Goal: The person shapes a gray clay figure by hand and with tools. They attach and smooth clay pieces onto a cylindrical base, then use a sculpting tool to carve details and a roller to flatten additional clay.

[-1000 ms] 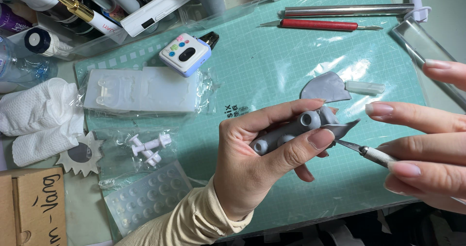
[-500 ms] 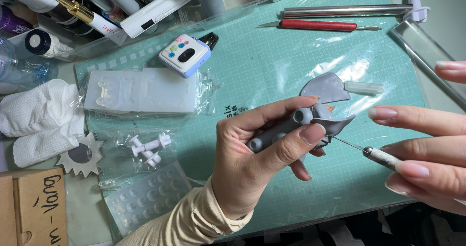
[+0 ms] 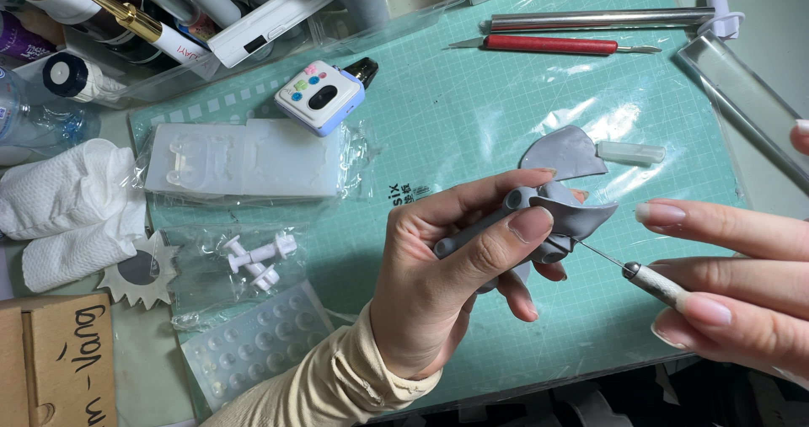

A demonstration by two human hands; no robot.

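Fingers of the left hand (image 3: 447,284) clamped a grey clay figure (image 3: 548,216) at centre frame; the right hand (image 3: 742,284) pinched a needle tool (image 3: 649,280), its tip seemingly touching the clay.

Red-handled tool (image 3: 549,45), steel rod (image 3: 598,18), crumpled tissue (image 3: 72,212), small timer (image 3: 320,97).

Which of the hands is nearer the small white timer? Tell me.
Left. The left hand is below and right of the white timer; the right hand is far across the mat.

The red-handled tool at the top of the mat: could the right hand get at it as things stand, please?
Probably yes, once freed. The red-handled tool lies uncovered on the green mat, nothing over it, but the right hand holds a needle tool against the grey clay piece.
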